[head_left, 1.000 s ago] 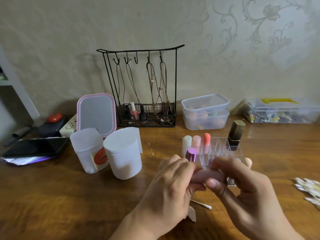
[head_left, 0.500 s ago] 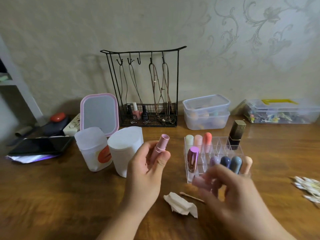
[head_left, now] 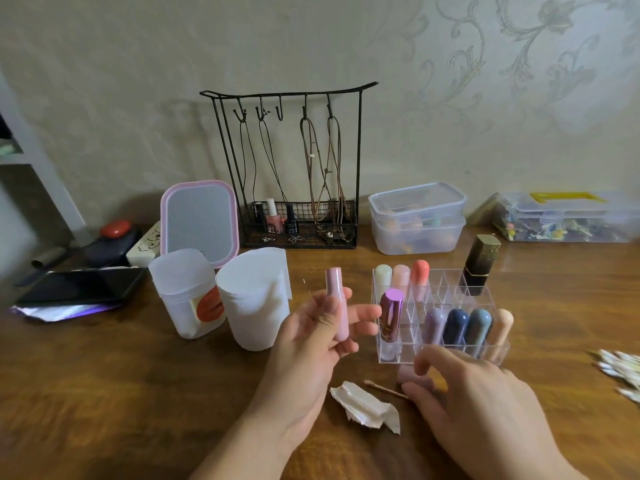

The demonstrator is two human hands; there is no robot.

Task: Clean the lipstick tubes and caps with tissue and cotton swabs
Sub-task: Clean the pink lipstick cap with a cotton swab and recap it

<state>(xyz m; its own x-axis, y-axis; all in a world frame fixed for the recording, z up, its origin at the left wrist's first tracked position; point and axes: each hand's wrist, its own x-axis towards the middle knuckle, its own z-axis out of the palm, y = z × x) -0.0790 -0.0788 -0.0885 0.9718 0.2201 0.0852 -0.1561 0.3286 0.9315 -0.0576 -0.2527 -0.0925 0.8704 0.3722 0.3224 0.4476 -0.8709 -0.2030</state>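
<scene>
Cap off, tube and cap now separating at frame centre.
Over the counter [head_left: 104, 393], the left hand [head_left: 311, 344] is holding the pink lipstick tube [head_left: 337, 303] upright; the right hand [head_left: 485, 407] is lowering the pulled-off cap [head_left: 410, 375] toward the cotton swab [head_left: 382, 389], fingers pinching it.

The left hand [head_left: 311, 336] holds a pink lipstick tube [head_left: 336, 306] upright between thumb and fingers, above the middle of the desk [head_left: 104, 393]. The right hand [head_left: 485, 407] pinches a pink cap [head_left: 410, 375] low over the desk, just in front of the clear organizer [head_left: 446, 348] holding capped lipsticks. A crumpled tissue [head_left: 367, 408] and a used cotton swab [head_left: 384, 389] lie between the hands. More swabs [head_left: 620, 372] lie at the right edge.
</scene>
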